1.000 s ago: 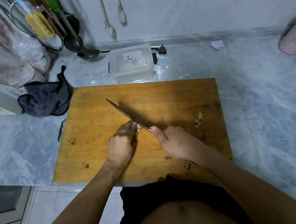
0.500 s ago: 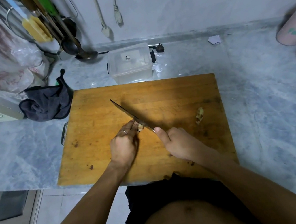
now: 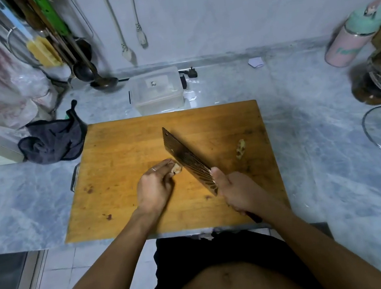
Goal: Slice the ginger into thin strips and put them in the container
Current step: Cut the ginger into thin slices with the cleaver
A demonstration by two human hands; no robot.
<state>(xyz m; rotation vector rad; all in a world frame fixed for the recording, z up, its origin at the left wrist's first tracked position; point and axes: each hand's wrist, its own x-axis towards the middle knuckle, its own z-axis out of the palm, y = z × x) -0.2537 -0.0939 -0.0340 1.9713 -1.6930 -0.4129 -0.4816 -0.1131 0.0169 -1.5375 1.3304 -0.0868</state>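
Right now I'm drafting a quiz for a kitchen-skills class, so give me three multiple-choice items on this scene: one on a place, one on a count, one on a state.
1. Where is the clear container?
A. On the counter behind the cutting board
B. On the board
C. Beside the glass lids

2. How many ginger pieces are visible on the board?
A. One
B. Two
C. Four

3. What is the right hand doing?
A. Resting open
B. Holding a cloth
C. Gripping the cleaver

Answers:
1 A, it stands past the board's far edge.
2 B, one piece of ginger is under the left hand, and a loose piece lies to the right.
3 C, its fingers wrap the handle.
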